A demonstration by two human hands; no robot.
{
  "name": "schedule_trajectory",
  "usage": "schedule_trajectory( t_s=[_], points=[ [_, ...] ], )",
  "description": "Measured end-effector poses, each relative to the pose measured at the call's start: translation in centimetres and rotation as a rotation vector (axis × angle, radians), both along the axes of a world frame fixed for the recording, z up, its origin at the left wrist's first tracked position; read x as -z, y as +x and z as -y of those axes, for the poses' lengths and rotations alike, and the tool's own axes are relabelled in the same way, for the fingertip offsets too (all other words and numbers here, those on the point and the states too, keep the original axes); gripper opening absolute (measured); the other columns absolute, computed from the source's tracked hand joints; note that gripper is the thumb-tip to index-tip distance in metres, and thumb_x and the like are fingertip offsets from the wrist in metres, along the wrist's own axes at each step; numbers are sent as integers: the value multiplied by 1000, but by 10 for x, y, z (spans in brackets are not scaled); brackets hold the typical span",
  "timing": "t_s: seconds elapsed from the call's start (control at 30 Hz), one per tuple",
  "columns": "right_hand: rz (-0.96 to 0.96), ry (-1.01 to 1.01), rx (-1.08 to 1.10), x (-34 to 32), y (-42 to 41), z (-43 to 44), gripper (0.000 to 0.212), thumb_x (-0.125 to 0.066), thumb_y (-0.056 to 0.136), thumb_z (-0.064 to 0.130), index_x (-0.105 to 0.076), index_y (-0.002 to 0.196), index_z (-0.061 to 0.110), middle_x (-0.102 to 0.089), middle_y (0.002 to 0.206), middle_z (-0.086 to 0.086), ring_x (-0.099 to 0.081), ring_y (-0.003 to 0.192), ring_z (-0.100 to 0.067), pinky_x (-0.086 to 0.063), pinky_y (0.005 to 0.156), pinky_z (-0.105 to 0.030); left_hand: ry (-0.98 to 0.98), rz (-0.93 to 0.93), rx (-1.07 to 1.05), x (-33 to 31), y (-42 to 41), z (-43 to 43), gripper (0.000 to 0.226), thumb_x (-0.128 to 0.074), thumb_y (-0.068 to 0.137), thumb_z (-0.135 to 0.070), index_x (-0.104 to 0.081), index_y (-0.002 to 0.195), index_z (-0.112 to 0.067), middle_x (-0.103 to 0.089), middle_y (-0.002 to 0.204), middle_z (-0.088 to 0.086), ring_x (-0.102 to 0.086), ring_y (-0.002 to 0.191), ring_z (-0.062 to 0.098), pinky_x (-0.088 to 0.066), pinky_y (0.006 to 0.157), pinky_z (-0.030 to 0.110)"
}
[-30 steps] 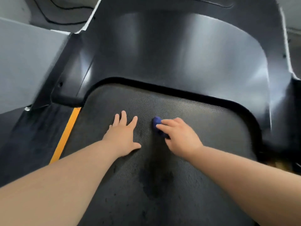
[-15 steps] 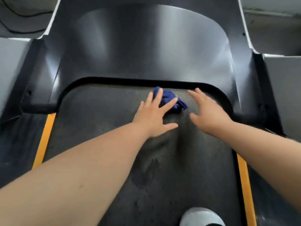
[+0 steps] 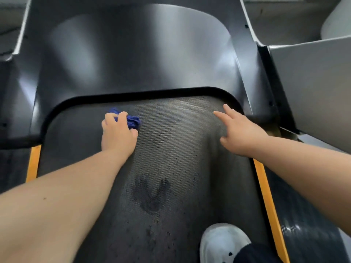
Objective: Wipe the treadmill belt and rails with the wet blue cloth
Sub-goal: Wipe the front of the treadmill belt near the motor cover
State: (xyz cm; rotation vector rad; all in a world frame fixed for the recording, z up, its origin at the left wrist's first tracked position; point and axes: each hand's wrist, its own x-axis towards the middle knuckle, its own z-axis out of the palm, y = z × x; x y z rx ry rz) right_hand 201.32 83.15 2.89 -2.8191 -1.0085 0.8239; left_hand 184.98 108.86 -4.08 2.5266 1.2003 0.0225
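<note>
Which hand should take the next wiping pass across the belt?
Left. The left hand grips the bunched blue cloth on the belt near its front edge; the right hand is open and empty, fingers spread near the belt's right front corner.

**Both arms forward: one grip, one flat palm**

The left arm (image 3: 66, 196) is stretched forward from the lower left, bare down to the wrist. The left hand (image 3: 118, 133) is turned palm down, with its fingers curled over a bunched cloth (image 3: 133, 121) and the thumb laid out to the side. The right arm (image 3: 303, 168) is reached in from the right edge. The right hand (image 3: 241, 133) is held palm down, well apart from the left, with its fingers straight, spread and pointed forward.
</note>
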Motion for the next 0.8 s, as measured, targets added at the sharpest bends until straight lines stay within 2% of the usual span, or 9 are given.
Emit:
schedule_trajectory(
  t_s=[0.1, 0.23, 0.3, 0.37, 0.47, 0.53, 0.6, 0.7, 0.8],
  points=[
    [-6, -20, 16, 0, -1, 11, 76, -54, 89, 22, -12, 151, 32, 3, 160, 3, -6, 146, -19, -25, 113, -39, -32, 111, 52, 8, 25, 57, 37, -56, 83, -20, -59, 118, -10, -43, 132, 16, -37, 118, 39, -31, 102, 42],
    [35, -98, -15, -1, 4, 26, 74, -52, 89, 21, -12, 151, 29, 2, 160, 1, -4, 147, -19, -23, 113, -39, 27, 198, 851, 22, 21, 126, 37, -45, 79, -34, -70, 97, -13, -64, 109, 11, -56, 104, 35, -29, 99, 33],
    [54, -138, -52, -2, 8, 30, 74, -50, 89, 20, -11, 152, 27, 2, 160, 0, -3, 147, -20, -19, 115, -40, 60, 198, 1043, 27, 11, 111, 36, -45, 77, -29, -70, 98, -13, -67, 108, 10, -58, 107, 31, -30, 101, 33],
    [45, -180, -89, 1, 7, 32, 74, -49, 89, 19, -10, 152, 26, 2, 160, 0, -1, 147, -20, -17, 116, -41, 107, 240, 945, 33, 2, 71, 31, -51, 79, -22, -68, 103, -11, -65, 114, 12, -57, 111, 33, -31, 103, 36],
    [-66, -252, -164, 12, -10, 36, 75, -46, 90, 17, -7, 152, 25, 6, 160, 0, -1, 147, -20, -15, 116, -40, 91, 149, 418, 29, -15, 16, 30, -62, 83, -8, -62, 114, -6, -50, 134, 21, -45, 123, 41, -29, 108, 43],
    [-168, -298, -204, 20, -27, 44, 75, -45, 91, 19, -3, 153, 25, 11, 160, 0, 2, 147, -20, -13, 118, -38, 10, 88, 49, 21, -7, 20, 29, -57, 88, -17, -60, 116, -8, -35, 145, 23, -35, 130, 41, -29, 110, 45],
    [-200, -310, -219, 24, -37, 51, 75, -44, 93, 20, 1, 152, 27, 17, 158, 1, 6, 147, -18, -11, 117, -36, 15, 72, 27, 14, 13, 47, 28, -57, 87, -29, -62, 104, -8, -43, 135, 21, -38, 125, 39, -30, 108, 45],
    [-200, -329, -229, 23, -33, 52, 74, -44, 94, 21, 2, 152, 32, 18, 158, 5, 8, 146, -15, -12, 117, -37, -3, 209, 581, 13, 34, 103, 19, -65, 79, -26, -64, 87, -10, -57, 106, 11, -51, 106, 31, -37, 96, 39],
    [-199, -367, -243, 23, -26, 49, 75, -45, 94, 22, 2, 151, 34, 18, 158, 6, 7, 146, -15, -14, 118, -40, 43, 251, 1217, 18, 32, 121, 29, -55, 79, -24, -70, 97, -8, -67, 107, 10, -62, 106, 28, -41, 99, 36]
  ],
)
